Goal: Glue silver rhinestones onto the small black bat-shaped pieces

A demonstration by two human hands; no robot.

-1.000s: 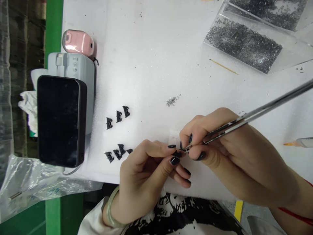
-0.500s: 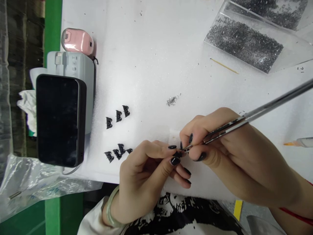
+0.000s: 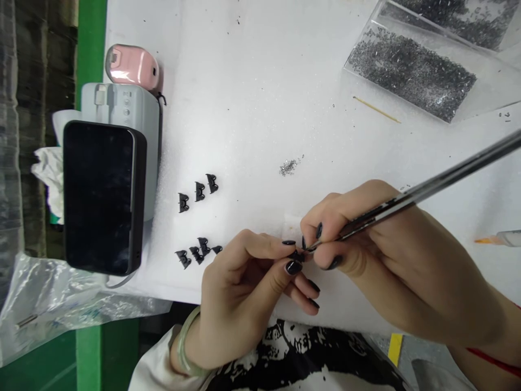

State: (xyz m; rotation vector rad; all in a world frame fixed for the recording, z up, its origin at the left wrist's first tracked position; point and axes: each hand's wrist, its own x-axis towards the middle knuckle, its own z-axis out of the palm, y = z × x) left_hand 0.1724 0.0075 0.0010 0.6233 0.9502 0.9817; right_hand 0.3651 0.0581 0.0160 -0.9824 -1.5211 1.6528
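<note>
A small black clip [image 3: 296,255] is pinched in the left hand [image 3: 244,293] fingers while the right hand [image 3: 378,250] fingers grip tweezers [image 3: 427,187] at it.

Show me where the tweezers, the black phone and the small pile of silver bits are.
tweezers [image 3: 427,190], head view, middle of the shaft.
black phone [image 3: 100,198], head view, centre of the screen.
pile of silver bits [image 3: 288,167], head view, its middle.
</note>
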